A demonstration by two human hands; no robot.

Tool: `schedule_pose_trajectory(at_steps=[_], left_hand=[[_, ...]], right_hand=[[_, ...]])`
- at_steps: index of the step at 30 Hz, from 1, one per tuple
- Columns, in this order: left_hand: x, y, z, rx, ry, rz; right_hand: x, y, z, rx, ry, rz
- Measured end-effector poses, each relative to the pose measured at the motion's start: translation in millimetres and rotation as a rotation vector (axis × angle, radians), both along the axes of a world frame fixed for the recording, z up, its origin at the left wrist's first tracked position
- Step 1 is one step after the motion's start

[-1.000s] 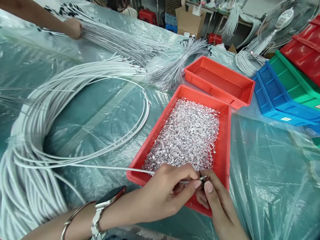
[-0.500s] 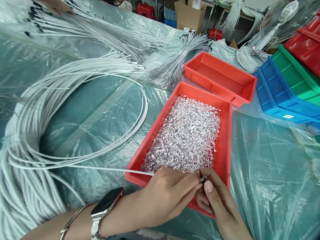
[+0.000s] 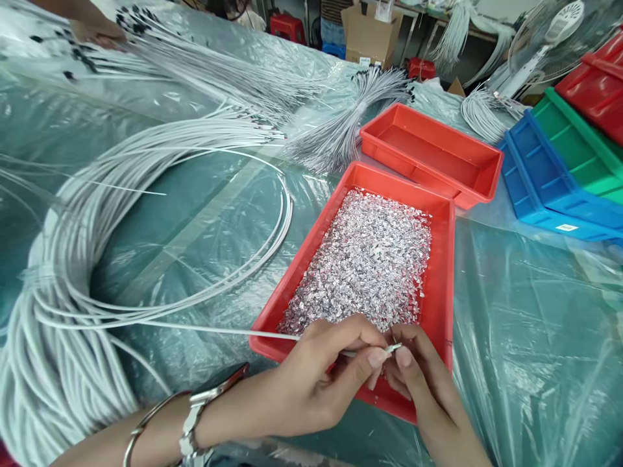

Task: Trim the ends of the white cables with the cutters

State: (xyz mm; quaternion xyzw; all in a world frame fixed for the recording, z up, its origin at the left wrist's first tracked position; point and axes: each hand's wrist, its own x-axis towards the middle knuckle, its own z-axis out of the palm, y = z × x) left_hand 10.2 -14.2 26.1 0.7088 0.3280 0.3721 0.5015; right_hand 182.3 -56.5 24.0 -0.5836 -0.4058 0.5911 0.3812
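My left hand (image 3: 326,373) is closed in a pinch on a white cable (image 3: 219,331), just behind its stripped end (image 3: 393,348). That end points right, towards my right hand (image 3: 428,379). The thumb and fingers of my right hand are curled close by the cable tip, round a small dark pointed tool that is mostly hidden now. Both hands are over the near edge of a red tray (image 3: 442,305). Inside the tray lies a heap of small silvery scraps (image 3: 365,259). From my left hand the cable runs back left to a large coiled cable bundle (image 3: 63,272).
Behind stands a second red tray (image 3: 433,146). Thin wire bundles (image 3: 335,133) with dark ends lie farther back. Stacked blue bins (image 3: 540,175) and a green bin (image 3: 584,139) are at the right. Another person's hand (image 3: 97,29) touches wires at the far left. Plastic sheeting covers the table.
My left fingers have opened up slightly, and the cable's stripped end now shows between my hands. The dark pointed tool, visible before, is now mostly hidden. The other person's hand has moved left.
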Motion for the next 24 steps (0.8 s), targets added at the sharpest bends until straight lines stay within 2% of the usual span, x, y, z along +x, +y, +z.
schedule_pose_trajectory(at_steps=[2, 5, 10, 24], left_hand=[[0.1, 0.4, -0.7, -0.05, -0.006, -0.014], [0.3, 0.9, -3.1, -0.117, -0.002, -0.038], [0.3, 1.6, -5.1, -0.152, 0.037, -0.081], [0.6, 2.3, -0.9, -0.131, 0.117, -0.124]], right_hand=[[1.4, 1.1, -1.0, -0.006, -0.012, -0.063], [2.9, 1.6, 0.1, 0.104, -0.065, -0.108], [5.2, 2.8, 4.9, 0.153, -0.17, -0.069], [9.3, 8.2, 7.7, 0.139, -0.105, -0.048]])
